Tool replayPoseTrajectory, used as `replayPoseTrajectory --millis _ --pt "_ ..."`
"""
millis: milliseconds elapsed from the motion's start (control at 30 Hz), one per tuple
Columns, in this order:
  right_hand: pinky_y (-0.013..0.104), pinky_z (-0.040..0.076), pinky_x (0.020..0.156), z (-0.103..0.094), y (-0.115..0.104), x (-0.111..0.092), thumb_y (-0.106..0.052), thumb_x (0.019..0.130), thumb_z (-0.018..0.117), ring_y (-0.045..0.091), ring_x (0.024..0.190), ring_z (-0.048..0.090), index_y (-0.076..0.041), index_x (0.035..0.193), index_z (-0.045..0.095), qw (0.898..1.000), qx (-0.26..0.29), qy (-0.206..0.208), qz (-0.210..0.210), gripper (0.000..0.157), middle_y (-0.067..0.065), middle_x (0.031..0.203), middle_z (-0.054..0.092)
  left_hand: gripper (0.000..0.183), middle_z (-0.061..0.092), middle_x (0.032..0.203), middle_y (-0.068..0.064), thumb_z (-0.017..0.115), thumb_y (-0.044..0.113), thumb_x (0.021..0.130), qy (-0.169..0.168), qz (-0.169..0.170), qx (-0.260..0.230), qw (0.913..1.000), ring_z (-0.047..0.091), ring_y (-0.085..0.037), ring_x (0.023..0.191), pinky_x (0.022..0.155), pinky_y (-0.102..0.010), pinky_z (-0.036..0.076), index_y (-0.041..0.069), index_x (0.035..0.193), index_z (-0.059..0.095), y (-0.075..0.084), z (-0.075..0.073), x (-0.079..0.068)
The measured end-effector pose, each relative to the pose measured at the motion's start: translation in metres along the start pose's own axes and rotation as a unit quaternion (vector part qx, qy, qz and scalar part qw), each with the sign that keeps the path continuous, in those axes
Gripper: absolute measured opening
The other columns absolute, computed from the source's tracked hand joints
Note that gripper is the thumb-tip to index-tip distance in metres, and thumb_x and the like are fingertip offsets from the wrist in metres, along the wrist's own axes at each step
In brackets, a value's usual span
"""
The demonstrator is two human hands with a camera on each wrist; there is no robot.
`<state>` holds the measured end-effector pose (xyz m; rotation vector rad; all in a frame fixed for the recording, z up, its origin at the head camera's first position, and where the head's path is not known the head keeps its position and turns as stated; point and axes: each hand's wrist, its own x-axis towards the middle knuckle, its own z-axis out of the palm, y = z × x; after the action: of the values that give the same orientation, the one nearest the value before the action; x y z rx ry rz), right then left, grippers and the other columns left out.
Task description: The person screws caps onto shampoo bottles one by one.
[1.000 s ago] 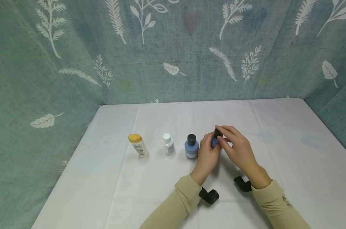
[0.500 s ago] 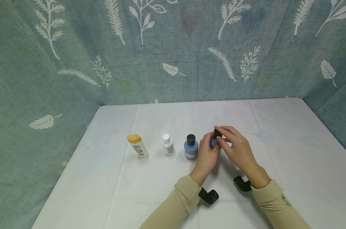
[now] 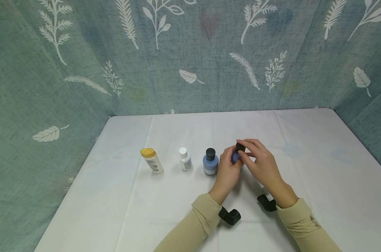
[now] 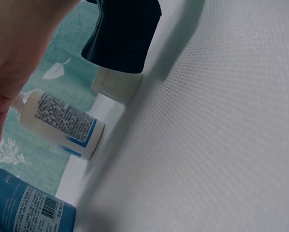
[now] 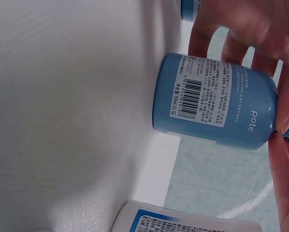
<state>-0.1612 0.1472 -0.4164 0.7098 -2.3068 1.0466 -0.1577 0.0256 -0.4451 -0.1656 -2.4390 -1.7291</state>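
My left hand (image 3: 228,169) grips the body of a blue bottle (image 5: 214,101), which stands upright on the white table. Its black cap (image 3: 240,147) is pinched between the thumb and fingers of my right hand (image 3: 263,164). Most of this bottle is hidden by the hands in the head view; its barcode label shows in the right wrist view. Just left of my left hand stands a second blue bottle (image 3: 210,163) with a black cap, also seen as a blue bottle (image 4: 31,205) in the left wrist view.
Farther left stand a small white bottle (image 3: 185,160) and a white bottle with a yellow cap (image 3: 152,161). A white bottle with a blue-edged label (image 5: 178,220) shows low in the right wrist view. Black wrist devices (image 3: 230,216) sit under both wrists. A patterned curtain (image 3: 190,59) rises behind the table.
Both hands keep their hold on the bottle and its cap. The right fingers and the cap shift only very slightly; the other bottles stay where they were.
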Motion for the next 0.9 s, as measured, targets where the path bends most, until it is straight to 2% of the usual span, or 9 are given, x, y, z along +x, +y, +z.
replayPoseTrajectory --millis 900 --pt "0.024 0.049 0.073 0.0029 0.003 -0.0006 -0.006 0.081 0.064 0.013 0.096 0.056 -0.009 0.115 0.059 1.0 0.008 -0.001 -0.004 0.035 0.001 0.111 0.054 0.033 0.05 0.117 0.008 0.058 0.017 0.086 -0.003 -0.008 -0.021 0.9997 0.04 -0.012 0.111 0.093 -0.034 0.034 0.014 0.118 0.053 0.0003 0.0001 -0.0004"
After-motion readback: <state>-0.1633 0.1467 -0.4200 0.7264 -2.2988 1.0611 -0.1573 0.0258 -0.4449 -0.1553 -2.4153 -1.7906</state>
